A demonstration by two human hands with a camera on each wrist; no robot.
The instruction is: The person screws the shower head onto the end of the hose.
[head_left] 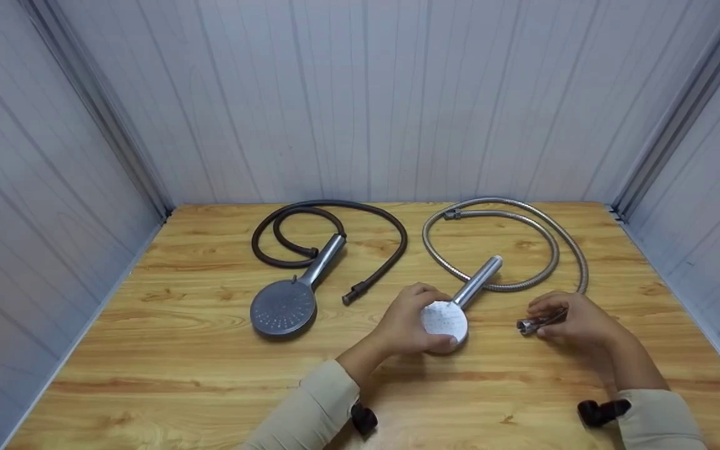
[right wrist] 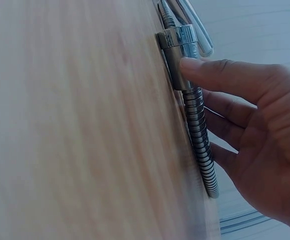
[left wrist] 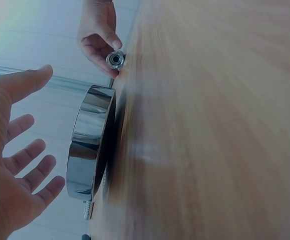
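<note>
My left hand point(head_left: 407, 322) is over the round face of a chrome shower head point(head_left: 446, 322), thumb and fingers spread at its rim. In the left wrist view its fingers look loosely bent, with a gap to the shower head point(left wrist: 87, 145). The handle points away to the right. Farther right, my right hand point(head_left: 585, 322) pinches the end of a silver metal shower hose point(head_left: 584, 275). Its thumb lies on the connector nut point(right wrist: 177, 60), with the fingers behind the hose. The nut's open end faces left, toward the shower head.
On the left lies a grey shower head point(head_left: 282, 309), its handle beside a dark coiled hose point(head_left: 404, 237) whose one end point(head_left: 354, 294) points forward. The silver hose's other connector point(head_left: 452, 214) lies at the back. Panelled walls point(head_left: 360, 100) enclose the wooden table point(head_left: 210, 387).
</note>
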